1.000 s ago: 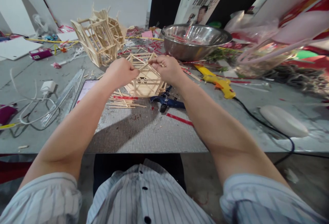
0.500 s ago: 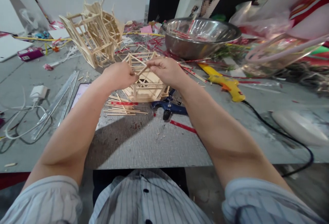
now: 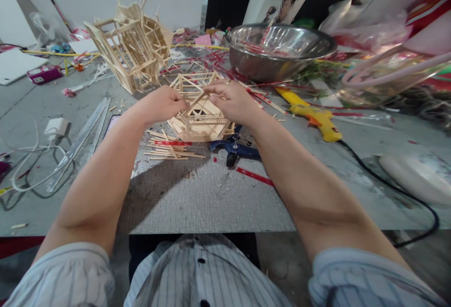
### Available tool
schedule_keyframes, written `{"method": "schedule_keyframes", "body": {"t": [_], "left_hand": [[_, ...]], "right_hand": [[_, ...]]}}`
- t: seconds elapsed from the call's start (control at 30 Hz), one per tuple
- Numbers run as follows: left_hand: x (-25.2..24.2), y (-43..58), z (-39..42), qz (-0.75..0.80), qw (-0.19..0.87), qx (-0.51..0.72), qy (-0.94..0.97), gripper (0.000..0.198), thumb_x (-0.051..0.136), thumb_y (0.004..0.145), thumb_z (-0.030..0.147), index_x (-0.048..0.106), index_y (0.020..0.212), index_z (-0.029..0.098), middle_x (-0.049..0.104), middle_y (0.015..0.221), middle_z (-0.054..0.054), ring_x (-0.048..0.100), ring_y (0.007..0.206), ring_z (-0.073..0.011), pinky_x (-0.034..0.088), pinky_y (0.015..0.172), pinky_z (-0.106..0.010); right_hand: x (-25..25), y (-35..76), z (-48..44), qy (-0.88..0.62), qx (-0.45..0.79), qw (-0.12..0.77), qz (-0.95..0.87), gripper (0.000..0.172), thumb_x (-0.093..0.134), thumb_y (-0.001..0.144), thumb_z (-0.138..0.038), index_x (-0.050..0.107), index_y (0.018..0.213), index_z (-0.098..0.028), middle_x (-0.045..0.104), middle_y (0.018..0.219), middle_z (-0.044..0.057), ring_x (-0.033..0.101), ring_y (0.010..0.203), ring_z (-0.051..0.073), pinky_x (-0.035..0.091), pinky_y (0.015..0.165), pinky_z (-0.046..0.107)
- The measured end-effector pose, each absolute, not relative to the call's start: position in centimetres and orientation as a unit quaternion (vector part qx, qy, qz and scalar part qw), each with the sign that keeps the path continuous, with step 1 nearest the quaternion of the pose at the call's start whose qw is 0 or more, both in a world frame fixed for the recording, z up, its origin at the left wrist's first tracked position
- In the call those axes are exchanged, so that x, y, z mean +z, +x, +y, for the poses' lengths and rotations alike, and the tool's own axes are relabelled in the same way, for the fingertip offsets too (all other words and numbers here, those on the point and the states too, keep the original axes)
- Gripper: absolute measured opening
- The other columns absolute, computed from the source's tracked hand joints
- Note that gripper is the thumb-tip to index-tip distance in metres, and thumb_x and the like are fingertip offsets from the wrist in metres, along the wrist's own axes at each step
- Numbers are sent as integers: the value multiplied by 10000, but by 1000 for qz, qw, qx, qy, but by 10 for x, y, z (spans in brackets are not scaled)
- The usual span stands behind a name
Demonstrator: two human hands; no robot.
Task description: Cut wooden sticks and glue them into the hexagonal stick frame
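Both hands are at a small frame of thin wooden sticks (image 3: 204, 131) standing on the table. My left hand (image 3: 162, 104) is closed, pinching the lower left end of a wooden stick (image 3: 195, 103). My right hand (image 3: 230, 98) pinches the stick's upper right end between thumb and fingers. The stick slants across the frame's near upper side; whether it touches the frame I cannot tell. Loose wooden sticks (image 3: 172, 151) lie in front of the frame, a red strip across them. Beside the frame, a dark blue tool (image 3: 232, 149) lies partly behind my right forearm.
A taller stick structure (image 3: 136, 49) stands at the back left. Behind my right hand sits a steel bowl (image 3: 278, 58). A yellow glue gun (image 3: 310, 114) with a black cord lies at the right. A white charger (image 3: 56, 127) and its cable are at the left.
The stick stays between both hands, and my left hand has shifted slightly along or below it. My right fingers look a little more spread. The whole view has moved slightly.
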State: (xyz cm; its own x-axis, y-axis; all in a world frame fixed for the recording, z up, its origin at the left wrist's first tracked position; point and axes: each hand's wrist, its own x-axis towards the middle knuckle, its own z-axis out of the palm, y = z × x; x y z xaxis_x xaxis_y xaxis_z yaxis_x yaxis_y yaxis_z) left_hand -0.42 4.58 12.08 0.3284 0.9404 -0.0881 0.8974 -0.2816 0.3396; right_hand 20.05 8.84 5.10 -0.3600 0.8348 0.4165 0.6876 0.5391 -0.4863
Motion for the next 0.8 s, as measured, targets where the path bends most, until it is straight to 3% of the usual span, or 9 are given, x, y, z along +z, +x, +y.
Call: {"method": "schedule_keyframes", "body": {"t": [0.3,0.5,0.8], "left_hand": [[116,-4,47,595,247,151,750,216,618,693,323,587,598,132,285,530,40,279,551,-69,203,571,-251],[106,3,46,614,225,216,725,290,626,708,289,456,518,151,235,520,40,268,558,-76,198,561,-262],[103,4,45,603,204,234,734,321,608,721,284,411,497,166,164,520,33,279,569,-96,182,553,-279]], "right_hand": [[52,203,87,-458,131,334,-813,383,500,782,-181,712,1099,-219,681,1195,50,595,1168,232,413,1057,440],[56,205,82,-470,152,365,-789,391,496,769,-176,715,1092,-211,691,1172,50,615,1128,232,431,1028,446],[57,203,80,-465,109,337,-811,424,469,779,-155,702,1131,-189,686,1188,80,610,1155,238,433,1031,439]]}}
